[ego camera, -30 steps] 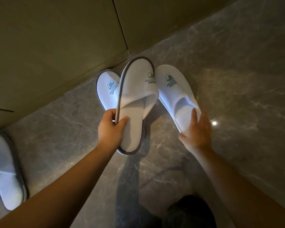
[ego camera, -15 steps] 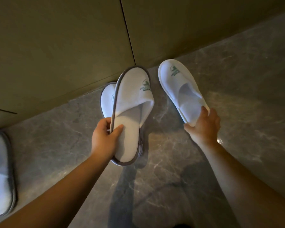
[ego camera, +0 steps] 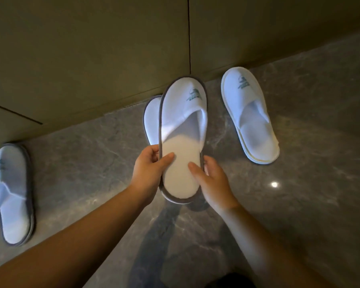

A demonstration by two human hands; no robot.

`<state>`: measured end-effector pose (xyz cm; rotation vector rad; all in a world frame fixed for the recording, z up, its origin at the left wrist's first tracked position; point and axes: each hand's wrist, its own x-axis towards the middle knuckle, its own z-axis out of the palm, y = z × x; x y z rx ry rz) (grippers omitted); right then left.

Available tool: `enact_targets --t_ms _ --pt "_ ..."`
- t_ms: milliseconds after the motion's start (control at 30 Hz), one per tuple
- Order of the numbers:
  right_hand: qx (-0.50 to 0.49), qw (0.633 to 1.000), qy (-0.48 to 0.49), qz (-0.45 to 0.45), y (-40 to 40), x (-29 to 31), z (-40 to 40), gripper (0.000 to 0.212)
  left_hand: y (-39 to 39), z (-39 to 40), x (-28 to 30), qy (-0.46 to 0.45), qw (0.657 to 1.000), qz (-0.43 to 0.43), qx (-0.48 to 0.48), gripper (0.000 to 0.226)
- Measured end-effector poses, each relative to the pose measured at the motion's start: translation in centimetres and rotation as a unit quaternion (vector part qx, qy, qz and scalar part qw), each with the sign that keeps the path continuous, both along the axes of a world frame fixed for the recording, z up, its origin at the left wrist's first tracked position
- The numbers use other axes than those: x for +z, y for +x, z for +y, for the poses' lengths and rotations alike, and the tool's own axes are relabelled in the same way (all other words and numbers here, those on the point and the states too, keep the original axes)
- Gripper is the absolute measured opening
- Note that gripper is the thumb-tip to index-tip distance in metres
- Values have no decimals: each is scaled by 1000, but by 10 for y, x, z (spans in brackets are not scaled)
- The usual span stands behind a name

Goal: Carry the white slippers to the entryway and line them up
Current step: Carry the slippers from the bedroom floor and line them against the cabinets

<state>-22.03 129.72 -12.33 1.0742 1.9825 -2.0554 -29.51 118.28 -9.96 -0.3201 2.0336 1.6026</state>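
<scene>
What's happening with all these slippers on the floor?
A person is setting out white slippers along the wall. Both hands hold one grey-trimmed slipper by its heel end: the left hand pinches its left edge and the right hand its right edge. A second grey-trimmed slipper sits partly hidden behind it. A cream-trimmed slipper lies on the marble floor to the right, toe toward the wall, and another grey-trimmed one lies far left. The row is not yet finished.
</scene>
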Motion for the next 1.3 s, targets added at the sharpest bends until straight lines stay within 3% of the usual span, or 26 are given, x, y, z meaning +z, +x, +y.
enact_targets --t_ms 100,233,467,600,733,833,967,1033,1167,1300 --pt "-25 998 -58 11 -3 10 -21 39 3 -24 1 16 999 -19 -24 19" --pt "82 995 52 -22 -7 18 -38 47 13 -69 -3 -21 999 -10 -41 36" --pt "174 972 104 -121 -43 12 -113 46 28 -171 -18 -164 985 44 16 43" --pt "228 959 99 -133 -61 -1 -153 40 31 -221 -39 -259 964 55 -22 53" --pt "203 963 123 -128 -64 -21 -179 39 30 -252 -71 -382 913 51 -130 70" --pt "185 958 166 -140 -61 -37 -187 48 35 -258 -91 -421 889 60 -170 81" --pt "220 909 331 -122 -46 -47 -187 91 46 -260 -104 -434 871 59 -223 89" --pt "273 879 374 -113 -33 -49 -193 101 50 -262 -106 -454 853 67 -249 91" --pt "356 832 409 -118 -21 -64 -210 102 51 -264 -104 -460 842 78 -268 91" --pt "334 836 420 -116 -29 -72 -221 94 51 -264 -102 -456 843 81 -275 88"
